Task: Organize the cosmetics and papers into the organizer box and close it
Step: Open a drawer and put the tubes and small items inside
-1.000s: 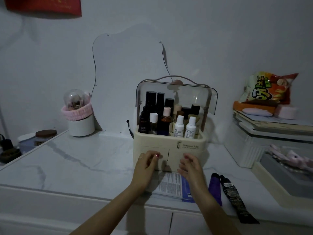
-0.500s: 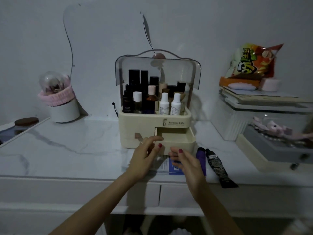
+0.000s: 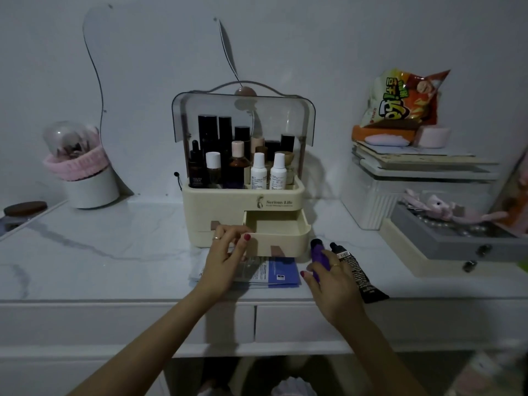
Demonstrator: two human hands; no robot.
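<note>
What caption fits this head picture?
Right hand grips purple tube beside the organizer box's open drawer.

- My left hand (image 3: 225, 260) — bare forearm, no sleeve, red-painted nails, a thin ring on one finger.
- My right hand (image 3: 333, 284) — likewise unsleeved, red nails, one gold-toned ring.

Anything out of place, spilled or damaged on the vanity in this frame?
Nothing spilled or broken. The organizer box has its right drawer pulled out and empty, while the papers, purple tube and black tube lie loose on the countertop in front.
</note>
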